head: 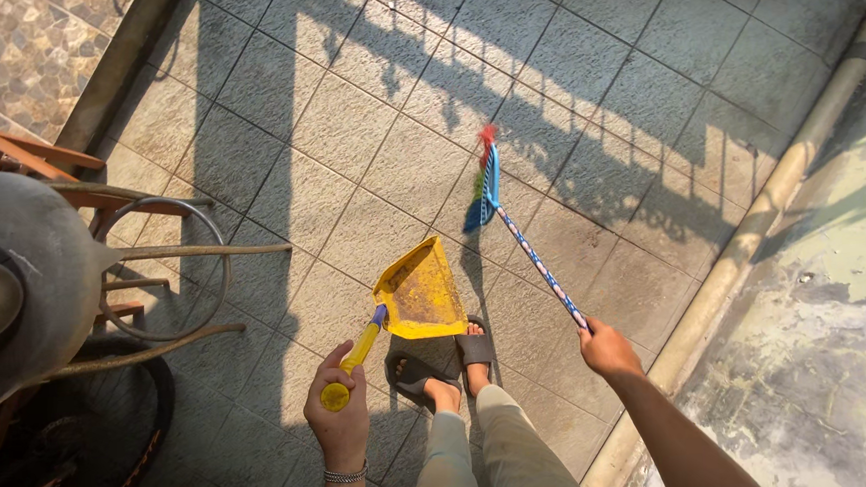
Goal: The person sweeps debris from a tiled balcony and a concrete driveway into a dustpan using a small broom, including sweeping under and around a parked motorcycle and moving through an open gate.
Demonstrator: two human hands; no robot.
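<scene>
Broom [491, 192] bristles blurred and too small to make out, one sandal [413, 371] partly hidden under the dustpan [421, 292], big metal pan [24, 279] cut off by the left edge, both forearms and legs cut off at the bottom edge

surface: grey tiled floor [366, 127] | on it: sandalled feet [450, 363], metal stand [155, 281]
</scene>
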